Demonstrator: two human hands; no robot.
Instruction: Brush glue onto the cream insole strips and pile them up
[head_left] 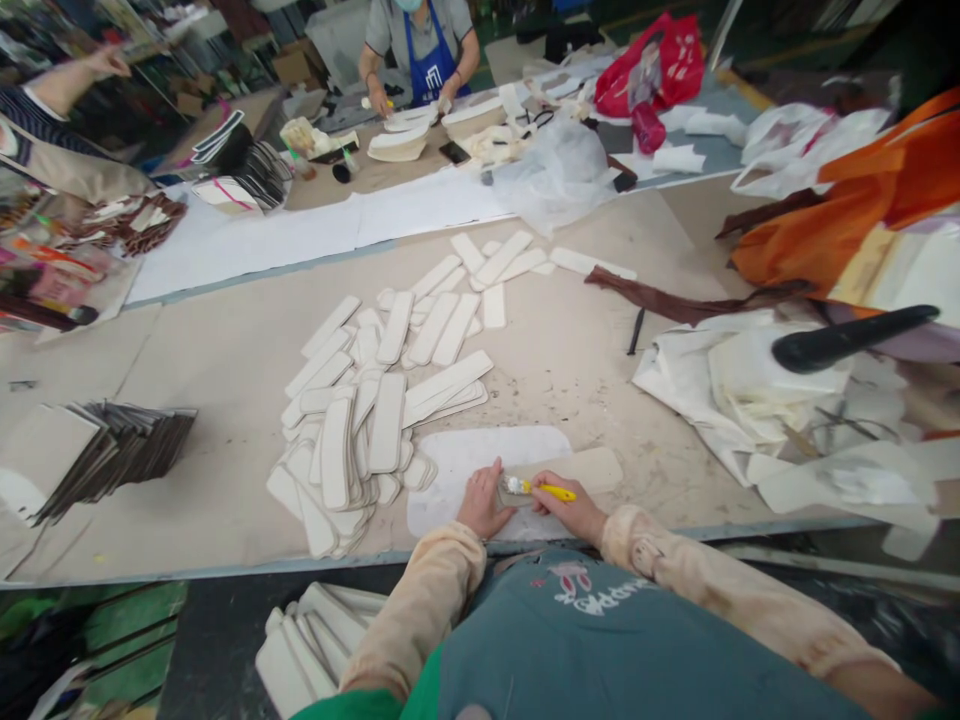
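Observation:
My right hand (568, 512) is closed around the yellow handle of a small brush (551, 491). The brush's white-coated bristles touch a long beige panel (581, 472) with rounded corners. Beside the bristles, my left hand (484, 502) lies on the panel's left end, fingers stretched out and thumb apart. Beneath the panel is a white sheet (487, 448) that shows behind and to the left of it. A loose heap of pale rounded strips (386, 420) spreads to the left and beyond my hands.
A stack of dark-edged panels (97, 450) stands at the left. On the right, a white tub (780, 360) with a black-handled tool (855, 338) sits among plastic sheeting. More panels (307, 645) are stacked below the table edge. A co-worker in a blue apron (431, 65) handles pieces opposite.

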